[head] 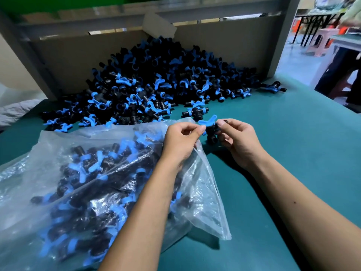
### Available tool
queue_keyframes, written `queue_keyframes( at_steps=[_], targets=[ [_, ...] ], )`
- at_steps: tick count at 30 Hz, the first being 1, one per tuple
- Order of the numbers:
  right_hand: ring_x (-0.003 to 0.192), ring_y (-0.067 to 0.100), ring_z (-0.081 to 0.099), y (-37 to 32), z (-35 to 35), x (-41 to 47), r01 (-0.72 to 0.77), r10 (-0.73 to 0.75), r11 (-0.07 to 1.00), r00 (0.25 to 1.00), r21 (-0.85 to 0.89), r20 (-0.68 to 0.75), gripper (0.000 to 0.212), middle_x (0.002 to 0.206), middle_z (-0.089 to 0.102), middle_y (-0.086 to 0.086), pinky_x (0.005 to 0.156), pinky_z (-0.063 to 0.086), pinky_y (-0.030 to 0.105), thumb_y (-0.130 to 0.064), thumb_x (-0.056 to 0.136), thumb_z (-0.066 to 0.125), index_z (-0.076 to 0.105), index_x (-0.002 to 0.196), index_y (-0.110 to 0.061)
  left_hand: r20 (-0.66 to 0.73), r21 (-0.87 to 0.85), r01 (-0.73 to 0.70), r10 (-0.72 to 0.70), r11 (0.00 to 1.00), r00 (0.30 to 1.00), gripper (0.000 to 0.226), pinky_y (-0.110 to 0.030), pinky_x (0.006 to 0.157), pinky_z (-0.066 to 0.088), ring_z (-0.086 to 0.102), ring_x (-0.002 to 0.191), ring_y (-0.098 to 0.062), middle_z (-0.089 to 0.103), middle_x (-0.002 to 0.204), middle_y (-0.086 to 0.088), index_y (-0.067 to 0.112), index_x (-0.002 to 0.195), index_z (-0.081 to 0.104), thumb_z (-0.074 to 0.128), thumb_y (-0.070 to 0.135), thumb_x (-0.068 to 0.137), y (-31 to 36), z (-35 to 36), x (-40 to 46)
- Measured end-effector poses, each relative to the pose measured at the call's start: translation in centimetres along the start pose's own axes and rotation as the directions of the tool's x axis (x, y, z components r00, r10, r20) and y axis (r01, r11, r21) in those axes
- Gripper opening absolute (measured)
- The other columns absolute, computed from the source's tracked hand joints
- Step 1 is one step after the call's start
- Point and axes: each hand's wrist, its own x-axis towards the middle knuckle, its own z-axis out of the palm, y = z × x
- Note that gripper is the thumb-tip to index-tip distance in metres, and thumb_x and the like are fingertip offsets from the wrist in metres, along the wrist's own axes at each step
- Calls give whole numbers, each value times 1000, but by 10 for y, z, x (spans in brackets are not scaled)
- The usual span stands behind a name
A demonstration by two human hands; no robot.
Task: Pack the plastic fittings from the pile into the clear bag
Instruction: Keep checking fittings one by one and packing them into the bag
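Just off the mouth of the thin, limp clear plastic bag (101, 173), both the left hand (181, 139) and right hand (237, 139) pinch one small black fitting with blue wing handle (210, 128), seemingly light, rigid and best gripped by its body.

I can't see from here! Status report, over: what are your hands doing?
Left hand and right hand both pinch one fitting beside the clear bag. Bag well filled; pile big. Nothing blocking.
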Motion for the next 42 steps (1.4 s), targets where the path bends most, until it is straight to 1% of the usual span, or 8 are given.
queue_keyframes(
  at_steps=[3, 10, 15, 18, 25, 31, 37, 42],
  targets=[
    [57, 13, 47, 1, 0, -1, 21, -20, 998, 999, -57, 29, 19, 77, 63, 10, 49, 37, 19, -27, 81, 80, 75, 87, -10, 6, -15, -14, 15, 1000, 1000, 13, -23, 69, 51, 60, 67, -11, 74, 80, -15, 23, 79, 76, 79, 21, 92, 1, 1, -1],
    [51, 11, 41, 3, 2, 0, 26, -27, 997, 1000, -71, -8, 37, 65, 54, 5, 46, 29, 20, -32, 86, 77, 67, 90, 3, 75, -32, 43, -41, 999, 996, 18, -18, 72, 54, 63, 74, -9, 72, 85, 0, 21, 90, 72, 86, 12, 83, 1, 1, -4],
    [49, 5, 38, -2, -1, 1, 32, -13, 988, 991, 148, -131, 24, 61, 46, -3, 42, 30, 15, -24, 95, 68, 62, 77, -11, -1, -7, 0, 0, 1000, 1000, 15, -21, 72, 51, 60, 71, -9, 71, 86, -6, 10, 96, 76, 83, 20, 88, -1, -2, 2],
    [50, 4, 39, -3, 0, 1, 37, -3, 977, 987, 209, -161, 21, 64, 49, -3, 42, 30, 14, -23, 95, 68, 64, 80, -10, -41, 11, -37, 37, 999, 998, 9, -17, 67, 49, 57, 66, -6, 69, 79, -2, 18, 87, 75, 81, 24, 89, -2, -1, 4],
    [55, 19, 45, 2, 9, -5, 65, -64, 998, 998, -29, 19, 25, 69, 51, 15, 43, 38, 18, -25, 85, 77, 68, 79, -3, 78, 45, -33, 29, 998, 997, 22, -24, 52, 45, 50, 48, -12, 58, 57, 1, 1, 89, 71, 75, 22, 95, -8, 2, 0],
    [52, 11, 37, 1, 0, 3, 67, -66, 998, 978, 1, -200, 24, 62, 47, 1, 48, 29, 21, -26, 95, 69, 69, 74, -16, -4, 36, -11, 12, 999, 1000, 18, -20, 55, 48, 54, 49, -6, 62, 54, 9, 14, 85, 74, 75, 29, 94, -7, -2, 6],
    [61, 15, 55, 8, 6, 1, 153, -203, 969, 941, -194, -269, 16, 68, 64, 3, 53, 44, 27, -29, 94, 70, 61, 94, -16, -110, -46, 24, -29, 999, 994, 30, -18, 50, 45, 51, 44, -3, 58, 49, 10, 13, 76, 70, 71, 33, 98, -5, 3, 5],
    [73, 18, 63, 10, 14, -9, 309, -378, 764, 926, -567, -5, 33, 89, 65, -3, 60, 55, 32, -33, 81, 82, 57, 97, -21, -152, -175, 56, -84, 983, 985, 35, -17, 49, 45, 50, 46, -6, 59, 50, 8, 7, 78, 70, 68, 34, 100, 2, 9, 2]
  ],
)
